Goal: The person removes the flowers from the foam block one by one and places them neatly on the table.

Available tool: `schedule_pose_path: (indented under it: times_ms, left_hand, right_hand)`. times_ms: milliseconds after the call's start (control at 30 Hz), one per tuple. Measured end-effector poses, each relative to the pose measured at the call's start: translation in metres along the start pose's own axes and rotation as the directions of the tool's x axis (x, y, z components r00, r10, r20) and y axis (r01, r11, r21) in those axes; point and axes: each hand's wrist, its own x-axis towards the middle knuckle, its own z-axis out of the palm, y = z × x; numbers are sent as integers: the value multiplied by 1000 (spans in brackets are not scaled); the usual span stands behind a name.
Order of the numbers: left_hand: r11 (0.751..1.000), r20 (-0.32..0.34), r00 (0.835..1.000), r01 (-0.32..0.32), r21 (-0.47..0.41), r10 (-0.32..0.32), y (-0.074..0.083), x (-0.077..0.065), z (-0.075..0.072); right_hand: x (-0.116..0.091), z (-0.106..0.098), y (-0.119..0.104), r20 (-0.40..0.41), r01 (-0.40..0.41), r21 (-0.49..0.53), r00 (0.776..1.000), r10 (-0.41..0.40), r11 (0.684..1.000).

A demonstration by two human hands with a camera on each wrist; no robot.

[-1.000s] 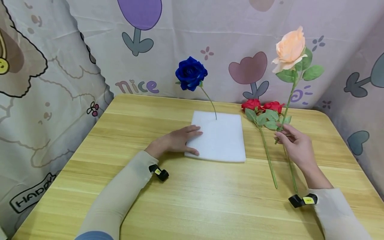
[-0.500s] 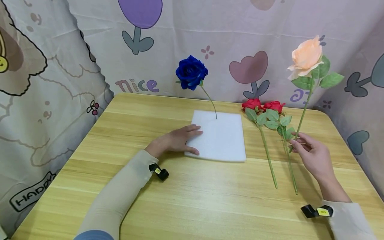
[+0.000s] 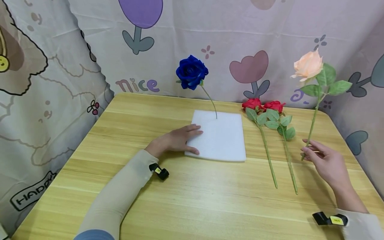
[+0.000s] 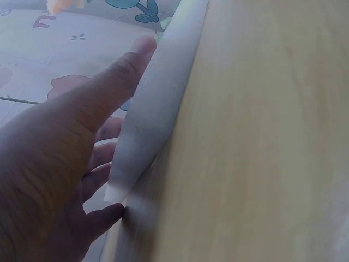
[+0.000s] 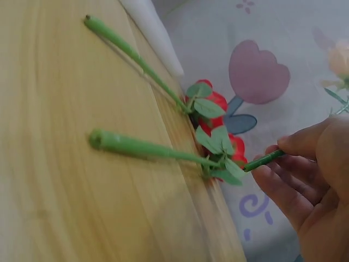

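Note:
On the right of the table, my right hand (image 3: 328,163) pinches a peach artificial rose (image 3: 309,65) low on its green stem, with the bloom raised and tilted. The right wrist view shows the cut stem end (image 5: 264,160) poking out between thumb and fingers. My left hand (image 3: 181,138) rests with spread fingers on the left edge of a white foam board (image 3: 220,140). A blue rose (image 3: 192,72) stands in the board near its back edge, its thin stem bent to the left. Two red roses (image 3: 252,104) lie side by side between the board and my right hand.
The wooden table (image 3: 186,200) reaches back to a patterned cloth (image 3: 192,26) hanging behind it. Black wrist cameras (image 3: 159,171) sit on both sleeves. The red roses' stems point toward the table's front.
My right hand has moved right and toward the front, carrying the peach rose away from the red roses and lower. The left hand and the board have stayed in place.

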Motion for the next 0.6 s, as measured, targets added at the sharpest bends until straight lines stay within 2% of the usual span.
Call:
schedule_pose_path:
  times_ms: [233, 467, 600]
  left_hand:
    - [1000, -4, 1000, -6, 4, 6, 2, 1, -2]
    - [1000, -11, 1000, -5, 23, 5, 3, 0, -2]
    - [1000, -8, 1000, -2, 27, 2, 3, 1, -2]
  right_hand:
    - [-7, -13, 14, 22, -46, -18, 999, 47, 999]
    - [-11, -19, 24, 50, -71, -90, 996, 76, 993]
    - [-13, -22, 27, 86, -122, -141, 987, 134, 983]
